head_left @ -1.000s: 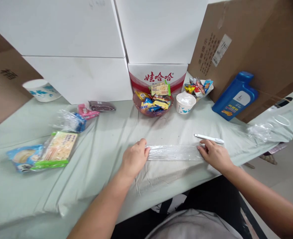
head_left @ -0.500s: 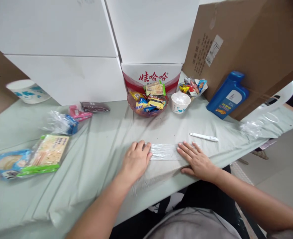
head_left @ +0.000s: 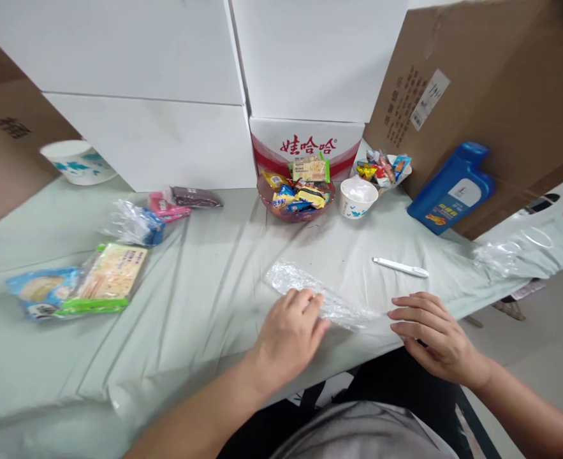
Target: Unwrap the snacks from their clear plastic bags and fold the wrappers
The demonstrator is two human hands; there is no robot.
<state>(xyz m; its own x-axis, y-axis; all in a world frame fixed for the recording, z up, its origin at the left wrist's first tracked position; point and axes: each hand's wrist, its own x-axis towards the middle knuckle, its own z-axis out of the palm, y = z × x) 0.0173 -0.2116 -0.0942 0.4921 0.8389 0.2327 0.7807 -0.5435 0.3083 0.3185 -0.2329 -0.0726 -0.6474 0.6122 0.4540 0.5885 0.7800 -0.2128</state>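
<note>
A crumpled clear plastic bag (head_left: 305, 280) lies slantwise on the cloth near the table's front edge. My left hand (head_left: 291, 335) rests over its near side, fingers slightly bent and thumb out, the fingertips touching the plastic. At the bag's thin right end is my right hand (head_left: 437, 335), its fingers stretched and apart with nothing held in them; whether they touch the plastic, I cannot tell. A white utility knife (head_left: 400, 267) lies just beyond my right hand.
Behind stand a bowl of snacks (head_left: 296, 213), a paper cup (head_left: 358, 203) and a leaning blue bottle (head_left: 453, 191). White boxes (head_left: 157, 140) and a brown carton (head_left: 477, 83) line the back. Packaged crackers (head_left: 111, 274) and other wrapped snacks lie on the left.
The plastic strip, flat between my hands before, is now crumpled and turned slantwise. Both hands have shifted right and towards me, the right one away from most of the plastic.
</note>
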